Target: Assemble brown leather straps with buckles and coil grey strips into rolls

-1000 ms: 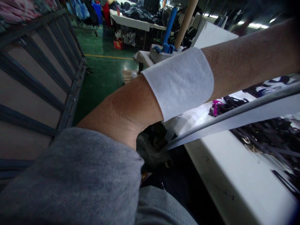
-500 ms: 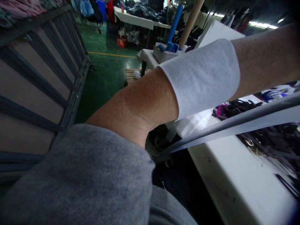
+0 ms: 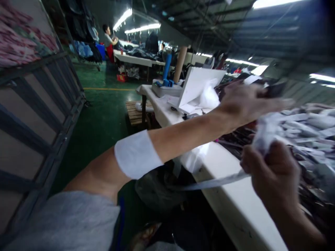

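Observation:
My left arm reaches across the view, with a white band (image 3: pixel 138 154) around it near the elbow. At its end my left hand (image 3: pixel 247 103) is blurred, its fingers stretched out above the other hand. A dark patch shows by those fingers; I cannot make out what it is. Below, my right hand (image 3: pixel 277 174) is closed around a bunched white strip (image 3: pixel 263 136). From this hand a pale length of strip trails left over the table edge. Under both hands runs the white table (image 3: pixel 235 195).
Dark straps and a heap of white-grey pieces (image 3: pixel 314 129) lie at the right. A white panel (image 3: pixel 199 82) and a scale-like device (image 3: pixel 167 89) stand ahead. To the left is a metal-framed cart (image 3: pixel 34 115) with pink cloth. A person (image 3: pixel 108 42) stands far back.
My view has tilted up. My left arm has stretched further out, and both hands have come into view. The long pale strip, stretched across the table before, now hangs lower from my right hand.

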`<state>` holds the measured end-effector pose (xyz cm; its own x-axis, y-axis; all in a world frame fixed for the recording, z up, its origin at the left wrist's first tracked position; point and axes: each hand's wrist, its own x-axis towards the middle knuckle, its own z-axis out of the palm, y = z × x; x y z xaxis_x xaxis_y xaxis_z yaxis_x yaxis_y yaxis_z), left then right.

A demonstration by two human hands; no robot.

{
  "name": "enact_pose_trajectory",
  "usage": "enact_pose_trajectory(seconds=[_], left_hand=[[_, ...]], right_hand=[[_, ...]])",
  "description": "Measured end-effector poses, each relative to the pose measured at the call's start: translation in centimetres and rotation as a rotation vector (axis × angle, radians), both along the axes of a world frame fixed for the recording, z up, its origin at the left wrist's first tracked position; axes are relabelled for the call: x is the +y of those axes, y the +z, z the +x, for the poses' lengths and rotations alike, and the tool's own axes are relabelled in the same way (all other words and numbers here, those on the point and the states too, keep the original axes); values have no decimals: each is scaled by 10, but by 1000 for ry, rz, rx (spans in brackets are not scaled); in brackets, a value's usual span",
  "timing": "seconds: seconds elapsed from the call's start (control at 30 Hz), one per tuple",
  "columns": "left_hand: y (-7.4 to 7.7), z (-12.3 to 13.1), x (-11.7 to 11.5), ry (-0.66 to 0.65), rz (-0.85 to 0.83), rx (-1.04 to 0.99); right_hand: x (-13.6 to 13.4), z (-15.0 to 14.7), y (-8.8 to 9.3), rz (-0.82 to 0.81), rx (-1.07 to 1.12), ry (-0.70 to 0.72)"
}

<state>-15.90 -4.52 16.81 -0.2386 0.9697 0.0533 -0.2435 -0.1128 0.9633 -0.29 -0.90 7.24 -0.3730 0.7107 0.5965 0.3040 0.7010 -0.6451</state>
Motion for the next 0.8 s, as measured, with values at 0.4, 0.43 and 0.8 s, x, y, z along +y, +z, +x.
enact_pose_trajectory(seconds=[0.4,0.43,0.8], left_hand=[[7,-30,-24,-446,-399,287],[10,-27,-23,-465,-453,329],[13,29,-57,-744,-237,7]], right_hand=[[24,41,-6,382,-312,300],[24,42,-4,380,-316,312],[34,48,-2,-52,18,284]])
